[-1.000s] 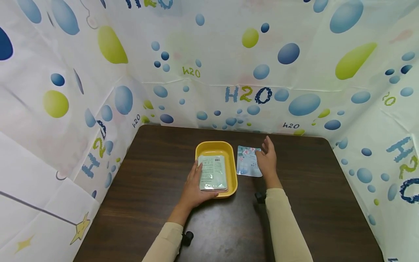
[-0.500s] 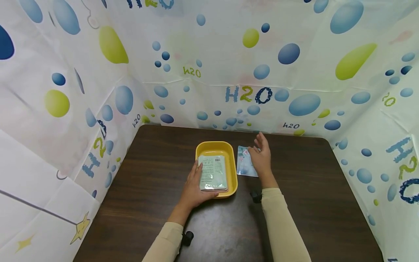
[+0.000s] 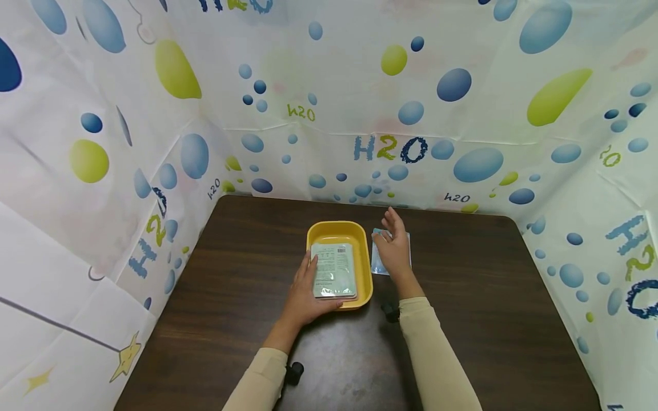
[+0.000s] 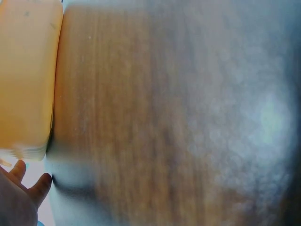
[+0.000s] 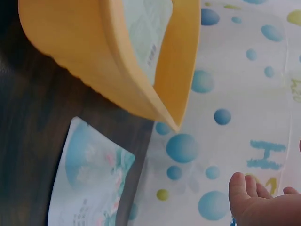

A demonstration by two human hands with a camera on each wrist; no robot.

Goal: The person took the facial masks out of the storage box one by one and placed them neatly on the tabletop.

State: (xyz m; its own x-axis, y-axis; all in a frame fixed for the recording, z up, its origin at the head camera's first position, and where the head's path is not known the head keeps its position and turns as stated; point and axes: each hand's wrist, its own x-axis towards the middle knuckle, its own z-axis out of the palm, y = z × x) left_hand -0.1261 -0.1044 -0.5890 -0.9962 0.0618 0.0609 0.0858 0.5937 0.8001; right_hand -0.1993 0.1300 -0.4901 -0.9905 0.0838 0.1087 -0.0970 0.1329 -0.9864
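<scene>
A yellow plastic tray (image 3: 334, 231) stands on the table, with pale green printed sachets (image 3: 334, 271) stacked in it. My left hand (image 3: 303, 294) rests at the tray's front left corner, its fingers along the left side and its thumb at the front rim. To the tray's right lies a flat light blue sachet (image 5: 89, 179) with a flower print, partly hidden under my right hand in the head view. My right hand (image 3: 393, 251) hovers over that sachet with fingers extended and nothing between them. In the right wrist view, its fingertips show at the lower right.
The dark wooden table (image 3: 221, 285) has its far edge close behind the tray. A white sheet (image 3: 329, 85) with blue and green spots hangs behind it and along both sides. A small black camera (image 3: 294, 374) sits on the left wrist.
My right hand has moved left across the light blue sachet toward the tray, covering more of it in the head view. The sachet, the tray and my left hand have stayed put.
</scene>
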